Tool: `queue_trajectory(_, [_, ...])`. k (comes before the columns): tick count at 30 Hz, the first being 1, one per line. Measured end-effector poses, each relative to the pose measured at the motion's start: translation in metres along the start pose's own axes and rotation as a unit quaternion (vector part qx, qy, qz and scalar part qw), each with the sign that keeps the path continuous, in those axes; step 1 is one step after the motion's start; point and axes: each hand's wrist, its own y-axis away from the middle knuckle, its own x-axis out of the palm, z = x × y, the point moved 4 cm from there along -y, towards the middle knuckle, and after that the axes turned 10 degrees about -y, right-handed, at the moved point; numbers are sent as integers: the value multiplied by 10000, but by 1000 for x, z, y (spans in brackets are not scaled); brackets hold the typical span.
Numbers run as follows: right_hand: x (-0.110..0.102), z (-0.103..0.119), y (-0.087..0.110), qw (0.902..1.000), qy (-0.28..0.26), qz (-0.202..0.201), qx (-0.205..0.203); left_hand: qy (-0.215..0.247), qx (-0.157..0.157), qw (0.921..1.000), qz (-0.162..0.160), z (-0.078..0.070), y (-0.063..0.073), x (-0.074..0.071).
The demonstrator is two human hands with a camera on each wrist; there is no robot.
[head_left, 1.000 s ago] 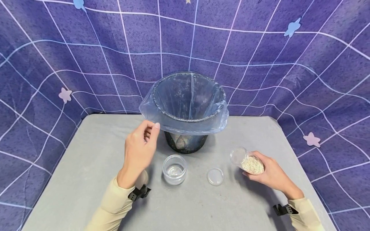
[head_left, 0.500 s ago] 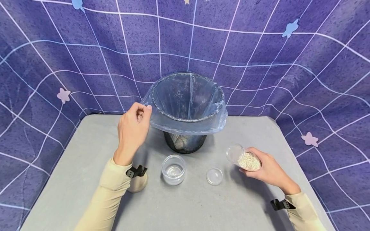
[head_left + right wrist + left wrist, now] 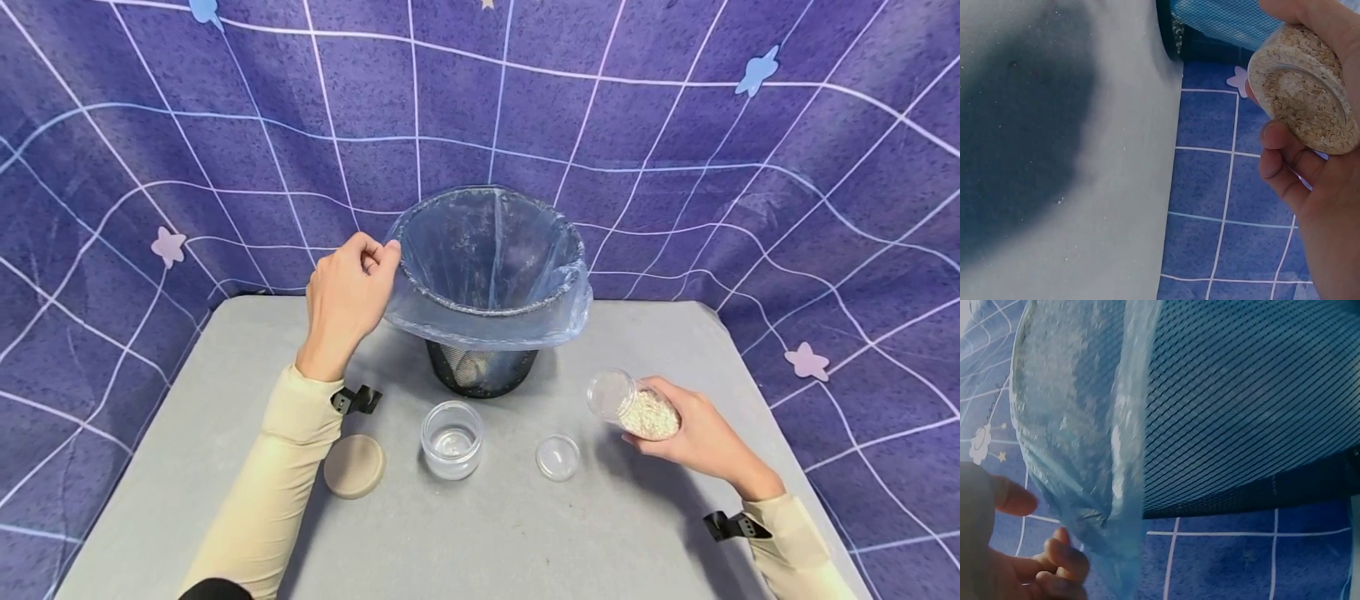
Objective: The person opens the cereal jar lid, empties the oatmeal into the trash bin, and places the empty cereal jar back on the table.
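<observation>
My left hand (image 3: 351, 287) is raised at the left rim of a black mesh waste bin (image 3: 480, 371). Over that rim hangs a translucent blue bin liner (image 3: 487, 329). In the left wrist view, thumb and fingertips (image 3: 1066, 557) stand apart beside the liner's edge, with no plastic clearly pinched between them. My right hand (image 3: 701, 437) grips a clear jar (image 3: 611, 396) of rolled oats (image 3: 651, 415), tilted with its mouth toward the left, above the table. The right wrist view shows oats behind the jar's base (image 3: 1300, 103).
On the grey table (image 3: 480, 550) stand an uncovered clear glass jar (image 3: 452, 442), a clear round lid (image 3: 557, 457) and a beige round lid (image 3: 354, 467). A purple patterned curtain (image 3: 300, 100) encloses the back and sides.
My left hand has moved up along the liner from its front left to the bin's left rim; the outstretched liner corner has dropped back. The right hand, still holding the jar, has shifted slightly left and up.
</observation>
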Motion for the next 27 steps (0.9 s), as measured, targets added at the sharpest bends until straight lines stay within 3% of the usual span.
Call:
queue_trajectory(6, [2, 2, -3, 10000, 16, 54, -22, -210, -50, 9993, 290, -3, -13, 0])
queue_trajectory(19, [7, 4, -2, 10000, -18, 69, -34, -471, -29, 9965, 693, -7, -24, 10])
queue_trajectory(27, [8, 4, -3, 9999, -60, 85, -52, -43, 86, 9978, 660, -5, -22, 19])
